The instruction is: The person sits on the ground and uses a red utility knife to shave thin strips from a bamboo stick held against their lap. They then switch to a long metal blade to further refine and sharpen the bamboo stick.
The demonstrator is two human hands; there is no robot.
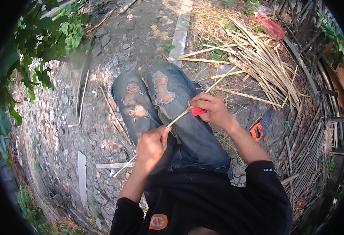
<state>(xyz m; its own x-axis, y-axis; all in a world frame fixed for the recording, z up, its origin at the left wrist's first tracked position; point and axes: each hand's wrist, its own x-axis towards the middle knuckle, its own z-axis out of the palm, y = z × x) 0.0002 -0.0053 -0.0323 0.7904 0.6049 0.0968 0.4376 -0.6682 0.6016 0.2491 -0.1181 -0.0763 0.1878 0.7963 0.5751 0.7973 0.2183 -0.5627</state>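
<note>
A long, thin, pale bamboo strip (pixel 178 118) runs slantwise across my lap, from beside my left forearm up past my right hand. My left hand (pixel 151 145) is closed round it, thumb laid along the strip. Higher up, my right hand (pixel 212 109) grips a small red-handled knife (pixel 198 111) and also pinches the strip. The blade end lies against the strip near my right fingertips; how far the blade reaches is hidden. Under both hands are my legs in torn blue jeans (pixel 187 133).
A heap of cut bamboo strips (pixel 262 62) lies at the far right, with shavings and a red plastic bag (pixel 272 27). An orange-handled saw (pixel 257 131) rests right of my arm. Flat boards (pixel 82 176) lie at left. Leafy branches (pixel 58 35) hang at upper left.
</note>
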